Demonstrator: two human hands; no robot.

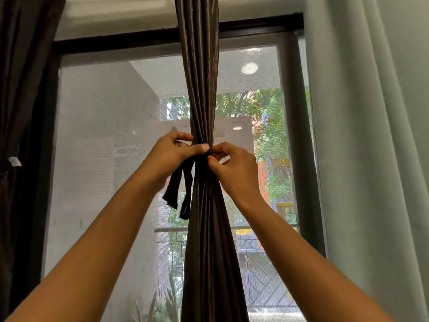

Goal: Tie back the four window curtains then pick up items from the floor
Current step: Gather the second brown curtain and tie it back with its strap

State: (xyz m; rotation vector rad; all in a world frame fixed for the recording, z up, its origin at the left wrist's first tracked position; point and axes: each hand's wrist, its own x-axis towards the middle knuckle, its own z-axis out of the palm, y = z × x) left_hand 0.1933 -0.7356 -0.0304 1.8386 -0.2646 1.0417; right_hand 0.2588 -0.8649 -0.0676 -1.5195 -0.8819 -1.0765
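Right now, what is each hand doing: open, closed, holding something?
Left hand: closed, pinching the dark tie strip against the brown curtain.
Right hand: closed, pinching the tie at the curtain.

middle curtain [199, 89]: glossy brown | tie strip [173, 189]: black | right curtain [371, 135]: pale grey-green

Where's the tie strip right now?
The dark tie strip is wrapped around the gathered brown curtain mid-frame, pinched between the left hand and right hand, ends dangling left.

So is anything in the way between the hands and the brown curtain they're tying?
Nothing visible. Both the left hand and right hand are already on the gathered brown curtain at its pinched waist, with the dark tie strip dangling below the left hand.
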